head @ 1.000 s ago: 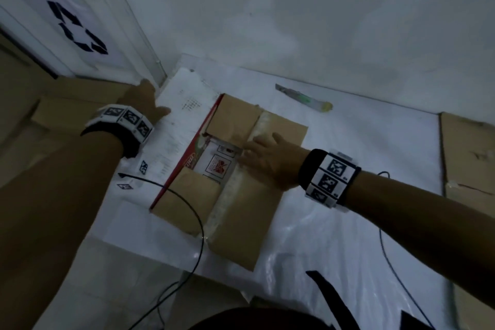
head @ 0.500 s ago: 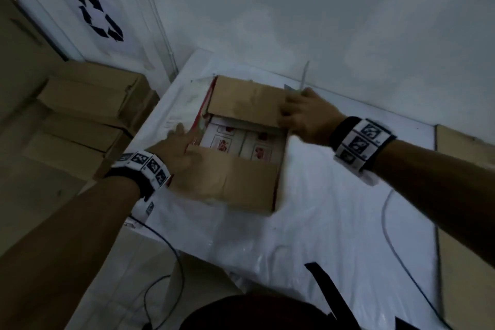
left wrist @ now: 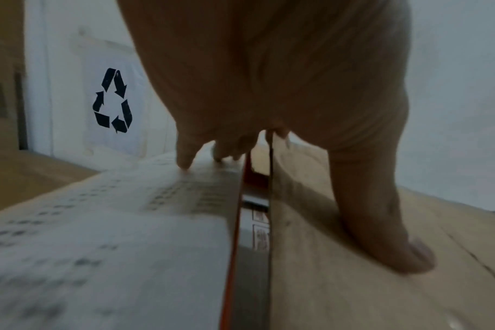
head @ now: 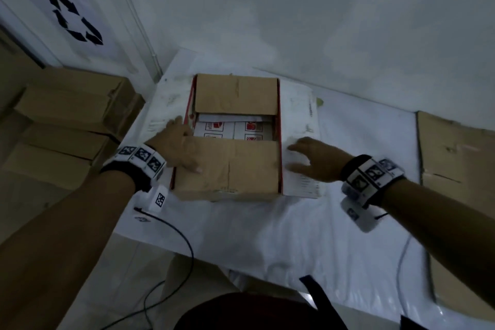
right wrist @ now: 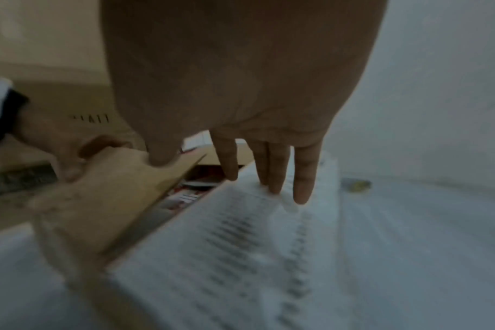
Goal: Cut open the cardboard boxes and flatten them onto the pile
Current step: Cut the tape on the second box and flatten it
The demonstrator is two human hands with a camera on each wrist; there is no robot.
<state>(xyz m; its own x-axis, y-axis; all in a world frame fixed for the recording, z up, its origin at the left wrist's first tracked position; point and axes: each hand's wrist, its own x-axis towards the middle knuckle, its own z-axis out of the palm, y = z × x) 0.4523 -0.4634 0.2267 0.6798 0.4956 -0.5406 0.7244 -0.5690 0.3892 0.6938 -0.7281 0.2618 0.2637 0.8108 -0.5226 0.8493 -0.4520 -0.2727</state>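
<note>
At frame centre on the white-covered desk (head: pixel 267 236) sits your cardboard box (head: pixel 235 169), brown flaps folded out, red-and-white printed cartons (head: pixel 233 128) visible inside. Your left hand (head: pixel 179 144) lies flat-fingered on its left edge, thumb on the near flap; your right hand (head: pixel 316 161) presses the white side flap (head: pixel 300 126), fingers straight, likely bracing to flatten it.

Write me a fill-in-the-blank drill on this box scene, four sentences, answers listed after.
1. The box sits on a table covered in ____ plastic.
2. The left hand has its ____ lying on the near brown flap.
3. The right hand rests on the box's white ____ flap.
4. The sign on the wall shows a ____ symbol.

Answers: white; thumb; right; recycling
</note>
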